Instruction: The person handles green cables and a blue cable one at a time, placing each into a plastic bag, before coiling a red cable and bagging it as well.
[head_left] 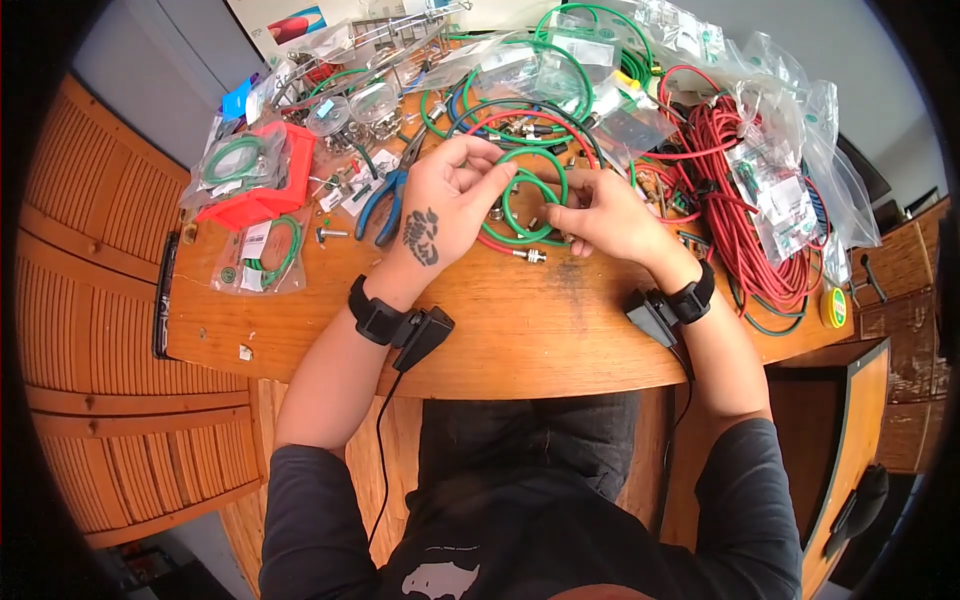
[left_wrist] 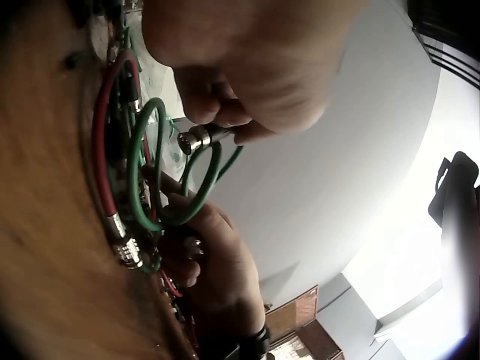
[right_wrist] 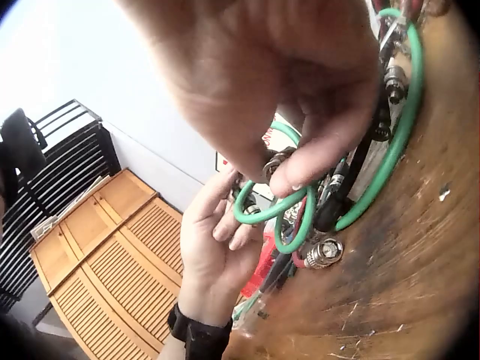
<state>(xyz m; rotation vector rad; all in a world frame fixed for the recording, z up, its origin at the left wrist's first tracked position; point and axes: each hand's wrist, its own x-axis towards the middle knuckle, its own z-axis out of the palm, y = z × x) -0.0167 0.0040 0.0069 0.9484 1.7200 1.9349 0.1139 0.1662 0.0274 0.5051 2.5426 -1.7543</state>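
Observation:
A green cable (head_left: 508,205) hangs in loops between my two hands above the table. My left hand (head_left: 445,205) pinches one end of it, where a metal BNC connector (left_wrist: 193,140) sticks out from the fingertips. At the other end, my right hand (head_left: 618,222) holds the cable with thumb and fingers, close by a second metal connector (right_wrist: 276,160). Just under the loops lies a red cable whose silver BNC connector (head_left: 536,256) points toward the front edge. In the left wrist view, that red cable (left_wrist: 100,142) curves beside the green loops.
Blue-handled pliers (head_left: 385,205) lie left of my left hand. Further left are a red bin (head_left: 268,180) and a bagged green cable (head_left: 275,255). A large red cable bundle (head_left: 745,220) covers the right side. Plastic bags (head_left: 790,110) and loose connectors crowd the back.

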